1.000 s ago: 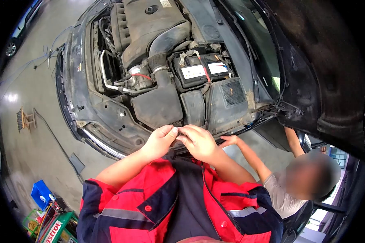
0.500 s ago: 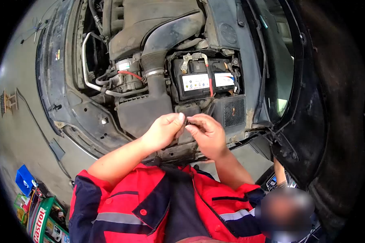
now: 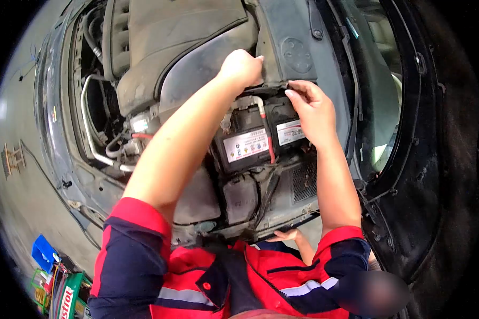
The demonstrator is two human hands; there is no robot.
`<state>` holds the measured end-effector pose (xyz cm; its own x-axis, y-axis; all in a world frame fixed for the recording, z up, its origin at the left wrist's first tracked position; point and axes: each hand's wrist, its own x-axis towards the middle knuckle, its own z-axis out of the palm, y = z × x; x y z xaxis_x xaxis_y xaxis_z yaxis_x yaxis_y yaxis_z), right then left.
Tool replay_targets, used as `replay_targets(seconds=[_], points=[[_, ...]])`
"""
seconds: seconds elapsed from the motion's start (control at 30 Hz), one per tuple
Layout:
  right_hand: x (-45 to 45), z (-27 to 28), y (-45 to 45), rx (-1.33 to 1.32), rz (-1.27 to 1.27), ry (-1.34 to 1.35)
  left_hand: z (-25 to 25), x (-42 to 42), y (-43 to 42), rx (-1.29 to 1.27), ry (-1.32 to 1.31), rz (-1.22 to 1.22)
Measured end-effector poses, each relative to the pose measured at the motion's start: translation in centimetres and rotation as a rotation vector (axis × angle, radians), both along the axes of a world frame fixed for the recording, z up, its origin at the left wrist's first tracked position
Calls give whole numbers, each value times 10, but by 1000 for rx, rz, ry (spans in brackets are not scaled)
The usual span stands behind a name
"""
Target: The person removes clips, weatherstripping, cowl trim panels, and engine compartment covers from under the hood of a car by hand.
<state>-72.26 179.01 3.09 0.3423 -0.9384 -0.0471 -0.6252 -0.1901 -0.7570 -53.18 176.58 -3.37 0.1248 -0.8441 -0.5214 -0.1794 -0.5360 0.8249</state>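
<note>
My left hand is curled closed beside the edge of the grey plastic cowl panel; its fingertips are mostly hidden, so whatever it grips does not show. The thumb and forefinger of my right hand pinch a small dark piece just behind the battery. Below both hands sits the car battery with white labels, a metal terminal clamp and a red cable across its top. A broad intake duct runs under my left forearm.
The engine cover lies to the left, with a silver pipe beyond it. At the right are the windscreen and the black raised hood. Another person's hand shows near the fender. A green rack stands lower left.
Both hands have parted from each other over the fender side and reached forward past the battery. My view has leaned closer to the engine bay. Another person's hand now shows below.
</note>
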Motion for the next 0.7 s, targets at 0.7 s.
replay_targets(seconds=[0.7], points=[[33, -45, -124, -298, 244, 134, -41, -35, -35, -232, -669, -149]])
